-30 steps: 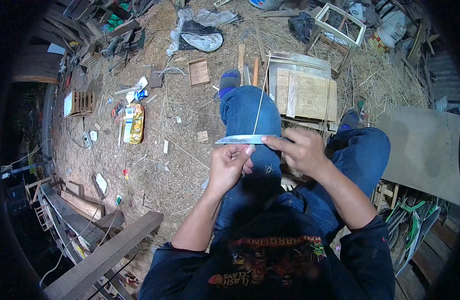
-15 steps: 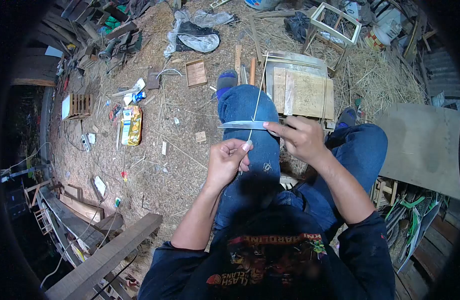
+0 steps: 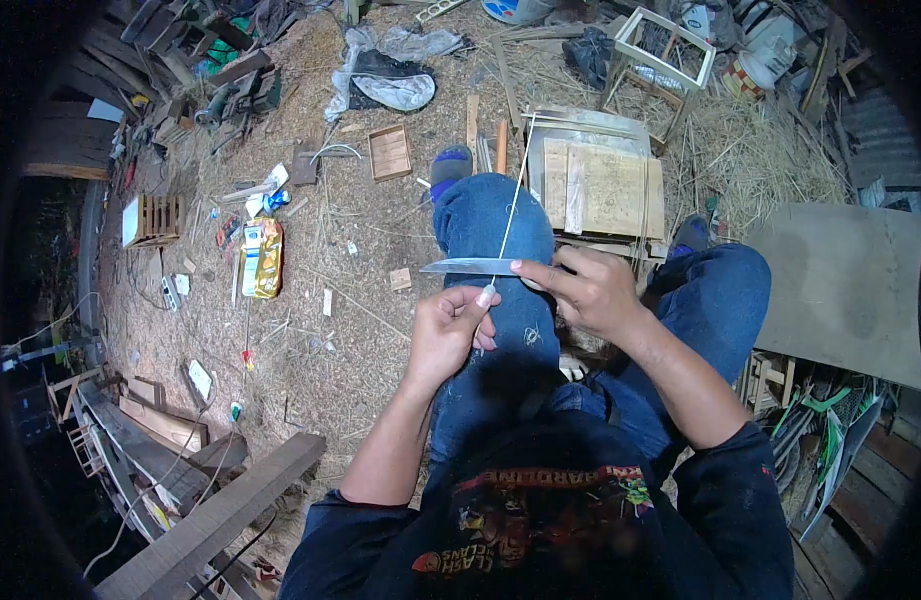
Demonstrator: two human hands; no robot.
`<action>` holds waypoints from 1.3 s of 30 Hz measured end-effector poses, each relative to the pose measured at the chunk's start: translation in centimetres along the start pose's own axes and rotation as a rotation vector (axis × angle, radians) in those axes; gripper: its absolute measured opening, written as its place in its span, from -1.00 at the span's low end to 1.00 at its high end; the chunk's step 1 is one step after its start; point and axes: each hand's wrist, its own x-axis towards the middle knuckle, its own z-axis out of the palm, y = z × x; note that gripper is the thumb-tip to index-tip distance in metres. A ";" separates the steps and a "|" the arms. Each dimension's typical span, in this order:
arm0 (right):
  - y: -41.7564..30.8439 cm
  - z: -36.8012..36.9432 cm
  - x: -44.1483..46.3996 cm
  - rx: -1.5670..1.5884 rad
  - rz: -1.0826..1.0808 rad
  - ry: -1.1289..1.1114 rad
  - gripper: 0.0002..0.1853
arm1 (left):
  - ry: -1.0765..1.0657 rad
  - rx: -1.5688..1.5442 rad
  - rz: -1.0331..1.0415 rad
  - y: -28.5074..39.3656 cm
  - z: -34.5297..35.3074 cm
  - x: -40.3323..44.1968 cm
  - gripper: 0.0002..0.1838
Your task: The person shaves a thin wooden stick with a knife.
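Note:
My left hand [image 3: 452, 335] is closed around the near end of a thin pale bamboo strip [image 3: 517, 190], thumb on top. The strip slants up and away over my jeans-covered knee [image 3: 495, 215]. Across it, just beyond my left fingertips, lies the blade of a knife [image 3: 465, 266], tip pointing left. My right hand [image 3: 595, 292] grips the knife, its index finger stretched along the blade; the handle is hidden in the palm. A small whitish piece at my left thumb is too small to name.
Wooden boards [image 3: 605, 185] lie beyond my knees. A shallow wooden box [image 3: 390, 152], a yellow packet [image 3: 263, 258] and a small wood block [image 3: 400, 279] rest on the shaving-strewn ground. At lower left juts a thick wooden beam [image 3: 220, 510]; a large flat sheet [image 3: 845, 285] is at right.
The knife has slid along the bamboo strip toward my left hand and shifted left, so the blade sits closer to my fingers. The whole view has shifted slightly.

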 end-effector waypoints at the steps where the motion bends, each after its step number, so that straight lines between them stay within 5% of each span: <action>1: -0.2 0.1 -0.2 0.002 0.004 -0.001 -0.62 | 0.005 0.026 0.009 0.0 0.0 -0.1 -0.74; 19: -0.5 -0.4 -0.5 -0.030 -0.009 -0.045 -0.53 | 0.087 0.006 0.061 -0.7 1.0 -0.2 -0.77; 24: 2.6 -1.1 -0.6 -0.172 0.174 -0.016 -0.56 | 0.084 0.010 0.069 -0.7 0.9 -0.3 -0.77; 30: 1.1 -0.9 -0.2 -0.045 0.044 -0.036 -0.62 | 0.063 0.034 0.041 -0.4 0.6 -0.3 -0.77; 39: 2.9 -0.3 0.6 -0.085 0.198 0.048 -0.67 | 0.055 0.042 0.044 -0.3 0.2 -1.1 -0.78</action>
